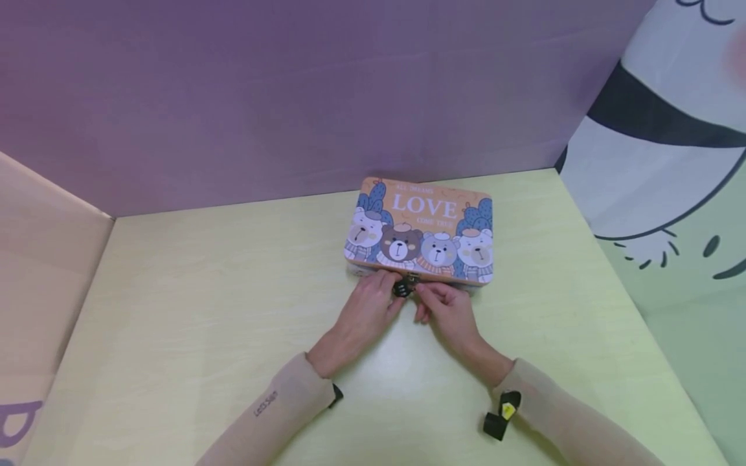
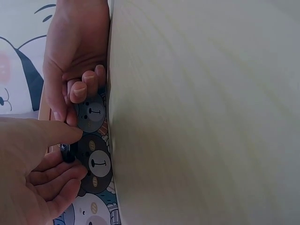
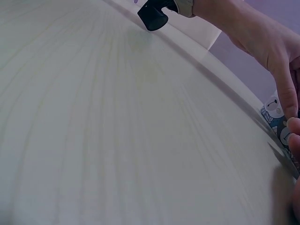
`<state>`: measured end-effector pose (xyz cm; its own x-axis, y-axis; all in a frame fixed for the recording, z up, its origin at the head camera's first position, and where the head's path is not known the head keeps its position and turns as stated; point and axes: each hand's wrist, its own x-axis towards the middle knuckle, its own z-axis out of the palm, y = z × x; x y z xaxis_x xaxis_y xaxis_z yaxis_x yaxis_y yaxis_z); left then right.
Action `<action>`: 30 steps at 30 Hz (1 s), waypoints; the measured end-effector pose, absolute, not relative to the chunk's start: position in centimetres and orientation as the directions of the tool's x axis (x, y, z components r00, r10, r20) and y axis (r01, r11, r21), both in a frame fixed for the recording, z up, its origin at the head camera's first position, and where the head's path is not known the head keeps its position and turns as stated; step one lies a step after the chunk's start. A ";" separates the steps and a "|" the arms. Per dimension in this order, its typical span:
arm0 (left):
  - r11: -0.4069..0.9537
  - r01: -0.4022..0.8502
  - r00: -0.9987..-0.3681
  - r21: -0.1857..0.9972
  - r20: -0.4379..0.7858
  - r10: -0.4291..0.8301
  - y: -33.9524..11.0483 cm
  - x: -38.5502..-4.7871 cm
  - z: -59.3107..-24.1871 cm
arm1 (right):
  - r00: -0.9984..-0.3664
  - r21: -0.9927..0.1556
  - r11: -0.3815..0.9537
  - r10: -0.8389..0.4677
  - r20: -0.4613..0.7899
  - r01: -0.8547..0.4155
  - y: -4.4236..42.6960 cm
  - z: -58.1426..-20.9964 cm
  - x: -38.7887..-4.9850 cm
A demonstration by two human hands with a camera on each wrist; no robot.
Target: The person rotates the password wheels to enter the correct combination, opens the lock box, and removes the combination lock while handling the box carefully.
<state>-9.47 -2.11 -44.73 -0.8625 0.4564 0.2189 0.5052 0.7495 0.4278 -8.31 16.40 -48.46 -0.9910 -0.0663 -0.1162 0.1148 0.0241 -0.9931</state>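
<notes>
A tin box with cartoon bears and the word LOVE on its lid lies shut on the table. At the middle of its front edge is a small metal clasp. A small black padlock, apparently a combination one, is at this clasp. My left hand holds the padlock between thumb and fingers, as the left wrist view shows. From the other side my right hand pinches at the padlock's end beside the clasp, thumb and forefinger together. Fingers hide the shackle, so whether it passes through the clasp is unclear.
The pale wooden table runs back to a purple partition. A panel with a cartoon print stands on the right, and a pale panel on the left. Black wrist straps sit at the sleeves.
</notes>
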 end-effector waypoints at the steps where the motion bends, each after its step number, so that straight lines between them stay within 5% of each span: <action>1: 0.751 0.504 -0.863 0.427 0.217 0.456 -2.1 -9.5 -44.7 | -0.991 -0.993 0.026 -0.068 -0.113 0.111 16.4 -48.5 -8.3; 30: 0.769 0.501 -0.864 0.397 0.177 0.471 -2.1 -9.1 -44.5 | -0.992 -0.994 0.032 -0.077 -0.102 0.100 16.6 -48.8 -8.2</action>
